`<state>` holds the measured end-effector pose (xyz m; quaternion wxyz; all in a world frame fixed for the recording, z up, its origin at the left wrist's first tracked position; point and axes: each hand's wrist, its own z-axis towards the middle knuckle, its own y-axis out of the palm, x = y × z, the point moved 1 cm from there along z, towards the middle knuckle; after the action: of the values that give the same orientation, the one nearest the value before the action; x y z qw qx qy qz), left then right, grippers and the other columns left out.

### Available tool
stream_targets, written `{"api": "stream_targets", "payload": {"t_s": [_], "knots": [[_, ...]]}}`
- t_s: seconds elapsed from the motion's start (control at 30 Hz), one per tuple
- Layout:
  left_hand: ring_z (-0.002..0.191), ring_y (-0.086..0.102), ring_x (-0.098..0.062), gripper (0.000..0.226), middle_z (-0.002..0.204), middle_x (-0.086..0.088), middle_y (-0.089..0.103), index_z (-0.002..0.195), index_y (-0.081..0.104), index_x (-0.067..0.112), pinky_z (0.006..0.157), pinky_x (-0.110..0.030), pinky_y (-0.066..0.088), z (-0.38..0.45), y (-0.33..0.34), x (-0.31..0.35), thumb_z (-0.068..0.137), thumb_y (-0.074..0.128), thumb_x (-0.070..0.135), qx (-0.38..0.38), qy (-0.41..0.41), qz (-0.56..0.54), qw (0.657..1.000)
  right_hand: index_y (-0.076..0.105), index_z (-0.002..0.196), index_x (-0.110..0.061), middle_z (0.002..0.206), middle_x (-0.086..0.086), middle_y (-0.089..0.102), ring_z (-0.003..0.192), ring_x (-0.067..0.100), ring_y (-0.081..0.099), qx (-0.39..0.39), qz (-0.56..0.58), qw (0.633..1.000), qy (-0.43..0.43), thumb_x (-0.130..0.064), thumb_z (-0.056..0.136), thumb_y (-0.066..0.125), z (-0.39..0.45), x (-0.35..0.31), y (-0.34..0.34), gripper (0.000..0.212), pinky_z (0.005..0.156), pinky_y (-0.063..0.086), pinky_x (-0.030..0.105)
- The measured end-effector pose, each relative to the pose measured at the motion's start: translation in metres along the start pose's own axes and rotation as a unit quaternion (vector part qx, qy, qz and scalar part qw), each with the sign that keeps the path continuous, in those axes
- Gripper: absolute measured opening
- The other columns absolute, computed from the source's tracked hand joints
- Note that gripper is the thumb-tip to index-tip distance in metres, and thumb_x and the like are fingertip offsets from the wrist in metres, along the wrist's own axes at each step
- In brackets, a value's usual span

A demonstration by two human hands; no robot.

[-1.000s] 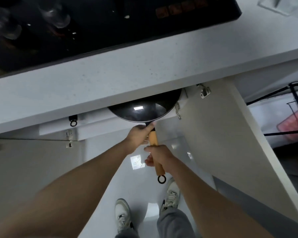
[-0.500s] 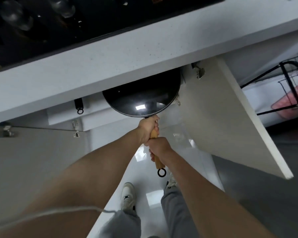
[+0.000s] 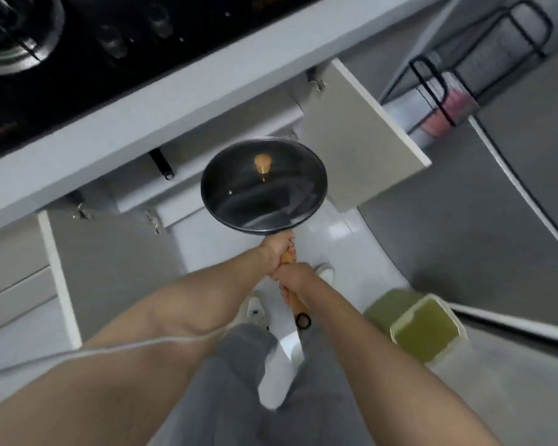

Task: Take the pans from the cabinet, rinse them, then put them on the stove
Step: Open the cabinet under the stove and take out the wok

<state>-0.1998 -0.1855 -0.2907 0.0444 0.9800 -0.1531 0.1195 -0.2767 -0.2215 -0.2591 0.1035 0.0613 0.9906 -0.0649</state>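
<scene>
In the head view, both hands grasp the wooden handle (image 3: pixel 287 259) of a black pan (image 3: pixel 264 191): the left hand (image 3: pixel 276 252) nearest the pan, the right hand (image 3: pixel 295 278) just behind it. The pan, with a glass lid (image 3: pixel 258 181) on it, hangs in the air before the open cabinet (image 3: pixel 361 146), below the counter's front edge. The stove (image 3: pixel 126 49) sits on the counter (image 3: pixel 161 123) above. A green bin (image 3: pixel 422 326) stands on the floor.

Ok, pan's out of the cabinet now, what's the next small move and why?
Probably lift it above counter height and head for the sink. The pan, its glass lid on, hangs clear of the open cabinet door, with left hand and right hand gripping the wooden handle. Rinsing comes before the stove.
</scene>
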Motion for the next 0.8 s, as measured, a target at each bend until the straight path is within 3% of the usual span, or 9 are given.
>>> {"api": "stream_targets", "payload": {"t_s": [0.1, 0.23, 0.4, 0.63, 0.8], "knots": [[0.029, 0.038, -0.008, 0.034, 0.038, 0.004, 0.042, 0.059, 0.044, 0.017, 0.036, -0.014, 0.038, -0.047, 0.003, -0.031, 0.091, 0.053, 0.012, -0.017, -0.011, 0.023, 1.000, 0.060, 0.083, -0.004, 0.050, 0.009, 0.054, 0.049, 0.022, 0.052, 0.004, 0.027, 1.000, 0.005, -0.011, 0.071, 0.060, -0.048, 0.033, 0.006, 0.013, 0.057, 0.046, 0.029], [0.028, 0.038, -0.008, 0.032, 0.037, 0.005, 0.041, 0.058, 0.042, 0.017, 0.040, -0.015, 0.037, -0.105, 0.016, -0.067, 0.088, 0.052, 0.010, -0.053, -0.012, 0.050, 0.997, 0.056, 0.074, -0.007, 0.051, 0.007, 0.052, 0.054, 0.022, 0.051, 0.027, 0.048, 0.998, -0.004, -0.011, 0.077, 0.060, -0.111, 0.073, 0.003, 0.007, 0.062, 0.046, 0.033], [0.033, 0.037, -0.007, 0.034, 0.038, 0.007, 0.039, 0.056, 0.038, 0.019, 0.043, -0.016, 0.034, -0.172, 0.036, -0.101, 0.086, 0.050, 0.009, -0.102, 0.012, 0.054, 0.993, 0.055, 0.081, -0.006, 0.057, 0.007, 0.050, 0.049, 0.017, 0.047, 0.056, 0.096, 0.994, -0.020, -0.007, 0.085, 0.059, -0.183, 0.115, -0.011, 0.006, 0.045, 0.043, 0.024], [0.026, 0.033, -0.010, 0.034, 0.033, 0.005, 0.035, 0.056, 0.036, 0.017, 0.043, -0.015, 0.032, -0.272, 0.044, -0.131, 0.087, 0.044, 0.006, -0.150, 0.123, 0.085, 0.977, 0.050, 0.080, -0.009, 0.052, 0.004, 0.043, 0.041, 0.013, 0.040, 0.091, 0.111, 0.980, -0.137, -0.002, 0.085, 0.055, -0.284, 0.155, -0.003, 0.010, 0.040, 0.038, 0.020], [0.025, 0.034, -0.013, 0.032, 0.035, 0.002, 0.034, 0.057, 0.035, 0.016, 0.040, -0.013, 0.036, -0.333, 0.005, -0.114, 0.085, 0.044, 0.005, -0.172, 0.188, 0.068, 0.964, 0.050, 0.086, -0.011, 0.055, 0.004, 0.045, 0.036, 0.011, 0.042, 0.090, 0.111, 0.964, -0.226, -0.002, 0.087, 0.055, -0.351, 0.144, 0.030, 0.010, 0.037, 0.040, 0.019]]}}
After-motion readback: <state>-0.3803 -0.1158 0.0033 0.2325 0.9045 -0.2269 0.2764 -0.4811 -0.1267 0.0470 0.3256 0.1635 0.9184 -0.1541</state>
